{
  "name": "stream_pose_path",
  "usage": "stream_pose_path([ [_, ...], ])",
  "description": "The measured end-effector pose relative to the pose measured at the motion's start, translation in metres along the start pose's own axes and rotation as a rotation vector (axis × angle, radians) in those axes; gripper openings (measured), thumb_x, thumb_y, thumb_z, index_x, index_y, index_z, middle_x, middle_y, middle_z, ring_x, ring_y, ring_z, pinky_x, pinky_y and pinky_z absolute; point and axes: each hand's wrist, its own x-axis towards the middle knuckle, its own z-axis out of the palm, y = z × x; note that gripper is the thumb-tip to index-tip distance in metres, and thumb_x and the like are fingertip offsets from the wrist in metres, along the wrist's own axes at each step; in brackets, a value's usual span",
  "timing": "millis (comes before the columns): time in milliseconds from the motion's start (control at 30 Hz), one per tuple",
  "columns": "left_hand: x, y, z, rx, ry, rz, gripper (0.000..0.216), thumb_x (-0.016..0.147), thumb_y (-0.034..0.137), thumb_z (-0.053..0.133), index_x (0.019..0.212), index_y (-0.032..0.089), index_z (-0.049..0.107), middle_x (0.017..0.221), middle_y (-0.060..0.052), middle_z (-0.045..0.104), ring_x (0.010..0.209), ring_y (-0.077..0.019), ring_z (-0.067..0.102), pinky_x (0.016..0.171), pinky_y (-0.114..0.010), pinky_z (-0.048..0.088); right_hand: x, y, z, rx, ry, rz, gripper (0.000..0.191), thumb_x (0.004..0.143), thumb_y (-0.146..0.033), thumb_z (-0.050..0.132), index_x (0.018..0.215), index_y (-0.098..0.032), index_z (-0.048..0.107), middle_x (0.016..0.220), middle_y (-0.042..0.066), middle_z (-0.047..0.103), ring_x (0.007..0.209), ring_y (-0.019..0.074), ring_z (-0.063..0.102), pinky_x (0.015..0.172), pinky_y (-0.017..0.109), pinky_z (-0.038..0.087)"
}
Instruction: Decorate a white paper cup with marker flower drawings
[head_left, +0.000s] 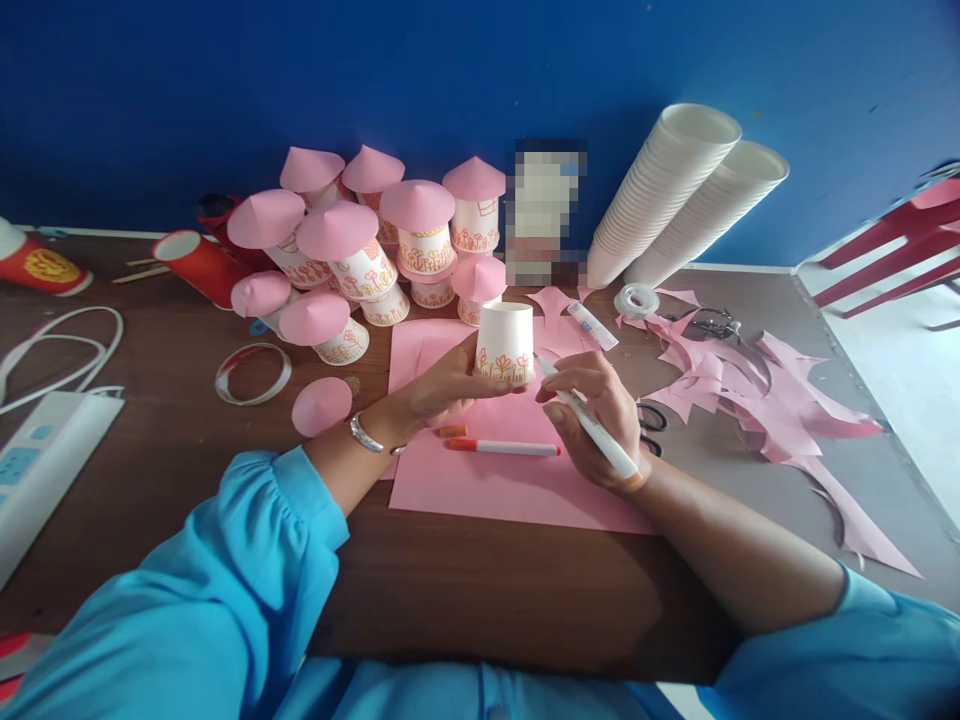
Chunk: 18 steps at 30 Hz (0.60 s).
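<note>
My left hand [442, 385] holds a white paper cup [505, 335] upside down, raised over the pink paper sheets [517, 492]. Orange and red flowers with short grass strokes run around the cup's rim at the bottom. In my right hand [600, 410] is a white marker [596, 430] with an orange end, its tip close to the cup's right side; whether it touches I cannot tell. Below the cup, a second marker [502, 448] with red ends lies on the pink paper beside a small orange cap [452, 431].
Several decorated cups with pink cone roofs [337, 245] stand at the back left. Two tall cup stacks [664, 190] lean against the blue wall. Pink paper scraps [780, 395], scissors [652, 418] and a tape roll [637, 300] lie right; a power strip [56, 470] sits left.
</note>
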Motion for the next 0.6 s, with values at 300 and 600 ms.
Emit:
stream_pose_path([
  [300,0.0002,0.001,0.0037,-0.055,-0.034,0.006,0.037,0.085,0.026,0.086,0.118,0.023,0.072,0.111,-0.006,0.077,0.106,-0.023,0.074,0.097,-0.039,0.059,-0.0039,0.0073,0.0048,0.025,0.004,-0.024,0.022,0.108,-0.031,0.057,0.129,-0.028,0.06,0.101,0.007,0.07,0.098,0.0244,0.069,0.082,0.042,0.063],
  [600,-0.0013,0.0084,0.0091,-0.018,0.001,-0.022,0.038,0.078,0.029,0.092,0.109,0.019,0.071,0.097,-0.004,0.075,0.091,-0.0185,0.071,0.087,-0.034,0.056,-0.0001,0.0028,0.0014,0.044,-0.035,-0.063,0.019,0.11,-0.035,0.055,0.126,-0.026,0.06,0.1,0.007,0.07,0.094,0.0229,0.07,0.081,0.04,0.062],
])
